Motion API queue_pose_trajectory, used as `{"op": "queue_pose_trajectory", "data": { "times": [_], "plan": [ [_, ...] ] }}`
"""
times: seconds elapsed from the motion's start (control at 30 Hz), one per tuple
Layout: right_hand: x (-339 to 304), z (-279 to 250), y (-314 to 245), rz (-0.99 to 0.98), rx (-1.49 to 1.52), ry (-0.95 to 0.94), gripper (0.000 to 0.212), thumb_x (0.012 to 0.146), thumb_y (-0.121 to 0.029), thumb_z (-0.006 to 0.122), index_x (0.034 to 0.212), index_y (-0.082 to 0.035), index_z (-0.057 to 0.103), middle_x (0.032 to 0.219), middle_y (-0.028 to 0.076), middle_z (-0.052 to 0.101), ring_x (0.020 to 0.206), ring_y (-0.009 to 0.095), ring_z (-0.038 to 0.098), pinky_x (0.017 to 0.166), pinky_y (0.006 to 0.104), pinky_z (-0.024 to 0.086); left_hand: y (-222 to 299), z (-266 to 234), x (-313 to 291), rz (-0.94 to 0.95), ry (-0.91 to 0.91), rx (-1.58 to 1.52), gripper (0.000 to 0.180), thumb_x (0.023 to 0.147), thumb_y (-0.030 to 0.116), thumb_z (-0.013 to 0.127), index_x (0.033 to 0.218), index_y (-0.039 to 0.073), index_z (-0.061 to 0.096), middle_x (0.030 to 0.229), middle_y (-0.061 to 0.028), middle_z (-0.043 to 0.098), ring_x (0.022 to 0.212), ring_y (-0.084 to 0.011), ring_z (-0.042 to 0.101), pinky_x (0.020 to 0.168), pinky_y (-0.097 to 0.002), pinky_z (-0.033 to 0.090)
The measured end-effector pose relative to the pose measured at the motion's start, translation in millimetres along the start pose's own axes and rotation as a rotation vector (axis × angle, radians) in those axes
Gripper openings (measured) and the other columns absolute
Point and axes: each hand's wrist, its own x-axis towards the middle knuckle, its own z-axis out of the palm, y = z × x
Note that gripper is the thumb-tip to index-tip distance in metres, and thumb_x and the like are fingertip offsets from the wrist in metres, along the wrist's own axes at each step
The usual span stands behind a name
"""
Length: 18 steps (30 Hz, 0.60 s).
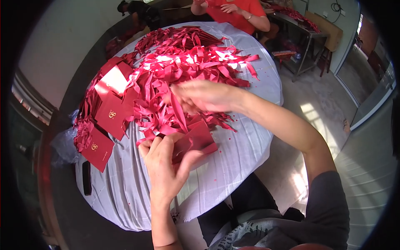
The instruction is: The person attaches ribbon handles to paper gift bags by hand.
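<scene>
My left hand (163,160) has its fingers curled over the near left edge of a folded dark red card piece (202,139), with the thumb stretched along its near side. The card piece stands tilted at the near edge of a ribbon pile. Above it, my right hand (204,95) is smeared by motion, its fingertips over the ribbons. A red ribbon (178,109) runs from beside those fingertips down toward the card piece; whether the fingers grip it does not show. Loose red ribbons (191,68) heap across the middle of the table.
A round table (133,196) has a whitish cloth. Flat red card pieces with gold emblems (114,114) lie at the left, beside clear plastic (64,143) and a black strip (86,178). A person in red (250,14) sits across; another in black (143,14) bends at far left. A metal trolley (306,46) stands behind.
</scene>
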Motion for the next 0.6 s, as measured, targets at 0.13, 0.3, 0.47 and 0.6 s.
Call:
{"op": "queue_pose_trajectory", "data": {
  "times": [0.13,0.3,0.47,0.6],
  "plan": [
    [-24,20,4,-0.054,-0.339,-0.030,0.039,0.088,-0.038,0.063,0.099,-0.001,0.066,0.094,0.003,0.064,0.090,0.007,0.055,0.082,0.0263,0.044,0,1,-1,0.018,0.015,0.042,0.029,0.070,0.024,0.077,0.088,0.008,0.060,0.070,-0.0033,0.056,0.063,-0.0213,0.049,0.070,-0.0347,0.031],
    [-24,32,-12,-0.186,-0.702,0.116,0.024,0.086,-0.024,0.067,0.087,0.000,0.070,0.073,0.001,0.064,0.073,0.004,0.054,0.067,0.0253,0.045,-2,7,-3,0.034,0.081,0.011,0.016,0.072,0.014,0.073,0.081,0.007,0.061,0.060,-0.0027,0.052,0.059,-0.0202,0.048,0.067,-0.0348,0.030],
    [-14,41,-4,-0.431,-0.710,0.266,0.025,0.086,-0.017,0.066,0.075,0.006,0.062,0.060,0.002,0.050,0.062,0.004,0.043,0.056,0.0274,0.038,-1,10,-3,0.037,0.092,-0.026,0.013,0.071,0.007,0.073,0.079,0.005,0.062,0.061,-0.0029,0.050,0.057,-0.0193,0.044,0.067,-0.0331,0.028],
    [-5,45,-3,-0.529,-0.691,0.374,0.023,0.088,-0.015,0.062,0.075,0.004,0.063,0.062,0.000,0.050,0.063,0.003,0.044,0.056,0.0249,0.038,-1,12,-4,0.046,0.113,-0.025,0.011,0.072,0.005,0.072,0.078,0.006,0.063,0.060,-0.0024,0.051,0.057,-0.0186,0.044,0.066,-0.0328,0.028]
  ]
}}
